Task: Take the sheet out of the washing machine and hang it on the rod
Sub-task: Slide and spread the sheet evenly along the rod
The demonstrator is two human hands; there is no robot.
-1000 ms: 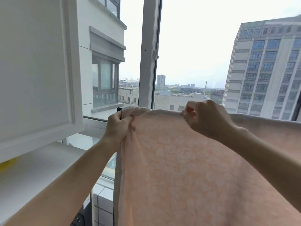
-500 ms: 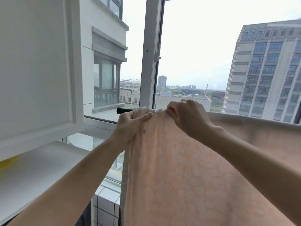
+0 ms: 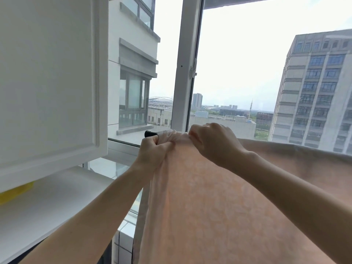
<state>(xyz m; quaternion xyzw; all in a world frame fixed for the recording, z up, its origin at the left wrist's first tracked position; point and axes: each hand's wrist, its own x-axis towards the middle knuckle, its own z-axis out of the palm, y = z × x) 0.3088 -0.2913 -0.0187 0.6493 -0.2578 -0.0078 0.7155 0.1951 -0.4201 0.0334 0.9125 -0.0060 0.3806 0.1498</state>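
1. Right, the peach sheet (image 3: 219,202) is up on the rod (image 3: 150,133), draped over it & hanging down across the lower right of the view, faint pale pattern on the fabric.
2. Only the rod's black end shows, poking out just left of the bunched cloth; the rest is under the sheet.
3. Left hand (image 3: 152,151): fingers curled, gripping a gathered wad of the sheet's left edge right at the rod, thumb side up against the black tip.
4. Right hand (image 3: 213,141): also curled, knuckles toward the camera, pinching the top fold of the sheet on the rod. Both hands sit v. close, nearly touching at the bunch.
5. Sheet's top edge runs off to the right along the rod line, smoother there, w/ a greyer band along the top.
6. Left side: white cabinet door (image 3: 51,77) hangs open, white shelf (image 3: 57,204) under it, something yellow (image 3: 15,191) tucked at its far left – can't tell what.
7. Behind: window frame (image 3: 186,63) upright, bright sky, tall grey building (image 3: 314,88) at right, white tiles (image 3: 123,242) low down by the sheet's hem.
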